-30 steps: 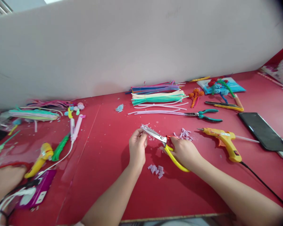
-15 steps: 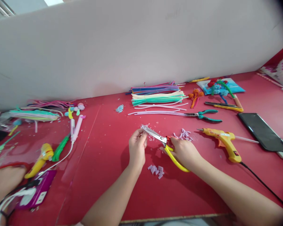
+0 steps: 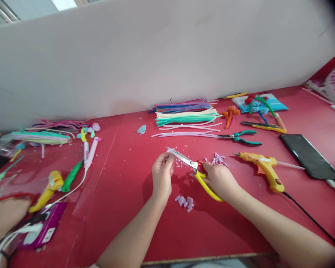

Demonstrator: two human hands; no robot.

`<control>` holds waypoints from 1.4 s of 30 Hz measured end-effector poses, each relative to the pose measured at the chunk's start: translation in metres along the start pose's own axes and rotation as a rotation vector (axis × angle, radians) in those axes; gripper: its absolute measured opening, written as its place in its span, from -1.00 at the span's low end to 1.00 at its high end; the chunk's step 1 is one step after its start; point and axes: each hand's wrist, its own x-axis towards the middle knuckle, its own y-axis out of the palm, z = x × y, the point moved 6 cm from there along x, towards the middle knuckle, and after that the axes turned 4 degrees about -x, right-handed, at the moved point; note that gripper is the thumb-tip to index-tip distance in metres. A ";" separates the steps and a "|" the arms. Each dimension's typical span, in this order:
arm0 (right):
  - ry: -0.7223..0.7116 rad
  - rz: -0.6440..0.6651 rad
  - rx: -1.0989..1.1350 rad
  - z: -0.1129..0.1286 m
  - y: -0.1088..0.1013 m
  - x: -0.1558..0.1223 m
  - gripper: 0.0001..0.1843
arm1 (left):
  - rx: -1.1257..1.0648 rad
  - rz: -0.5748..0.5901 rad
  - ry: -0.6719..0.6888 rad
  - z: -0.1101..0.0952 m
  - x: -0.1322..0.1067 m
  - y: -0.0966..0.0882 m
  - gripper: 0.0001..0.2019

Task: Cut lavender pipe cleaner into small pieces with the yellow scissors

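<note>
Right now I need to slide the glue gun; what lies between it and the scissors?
In the head view: the right hand, holding the scissors, and a pile of lilac pieces beside it.

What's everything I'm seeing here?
scissors: one, yellow-handled, centre
cut pieces: two piles, lilac, centre
pipe cleaners: several bundles, multicoloured, back and left
fuzzy crafts: several, multicoloured, back right
packet: one, blue, back right
pliers: one, teal-handled, right
glue gun: one, yellow, right
phone: one, black, far right
cabled box: one, purple, front left
corded tool: one, pink, left
table: one, red, beneath
wall: one, white, behind
left hand: one, bare, at scissor tips
right hand: one, bare, on scissors
</note>
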 end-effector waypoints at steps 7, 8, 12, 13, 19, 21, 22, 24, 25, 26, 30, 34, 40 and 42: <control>0.098 -0.079 0.114 -0.008 -0.016 0.003 -0.61 | -0.057 0.085 -0.116 0.006 -0.003 0.011 -0.83; 0.098 -0.076 0.168 -0.008 -0.016 0.004 -0.63 | -0.059 0.104 -0.136 0.007 -0.004 0.013 -0.83; 0.068 -0.009 0.520 -0.006 -0.015 0.006 -0.70 | -0.043 0.222 -0.246 0.012 -0.011 0.025 -0.82; 0.054 0.000 0.621 -0.004 -0.016 0.006 -0.72 | -0.036 0.261 -0.273 0.013 -0.013 0.028 -0.82; 0.024 0.006 0.984 0.002 -0.022 0.004 -0.81 | 0.056 0.478 -0.368 0.018 -0.024 0.042 -0.80; 0.018 0.019 1.000 0.003 -0.023 0.003 -0.84 | 0.084 0.514 -0.371 0.019 -0.026 0.045 -0.80; 0.021 0.023 0.994 0.002 -0.023 0.002 -0.86 | 0.101 0.513 -0.365 0.019 -0.026 0.044 -0.81; 0.042 0.025 0.966 0.001 -0.024 0.002 -0.88 | 0.143 0.474 -0.341 0.018 -0.024 0.042 -0.82; 0.053 0.024 0.945 0.000 -0.024 0.001 -0.89 | 0.168 0.445 -0.323 0.017 -0.023 0.040 -0.83; 0.059 0.025 0.919 0.000 -0.024 0.001 -0.89 | 0.190 0.418 -0.301 0.017 -0.022 0.039 -0.84; 0.025 0.019 0.782 0.002 -0.023 0.003 -0.86 | 0.242 0.391 -0.222 0.015 -0.021 0.037 -0.88; 0.013 -0.032 0.514 -0.004 -0.021 0.004 -0.73 | 0.180 0.285 -0.231 0.018 -0.015 0.029 -0.86; 0.064 -0.031 0.110 -0.013 -0.011 0.004 -0.54 | -0.075 0.068 -0.185 0.016 0.002 0.007 -0.83; 0.060 0.002 0.042 -0.011 -0.005 0.003 -0.50 | -0.113 0.060 -0.170 0.014 0.005 0.004 -0.85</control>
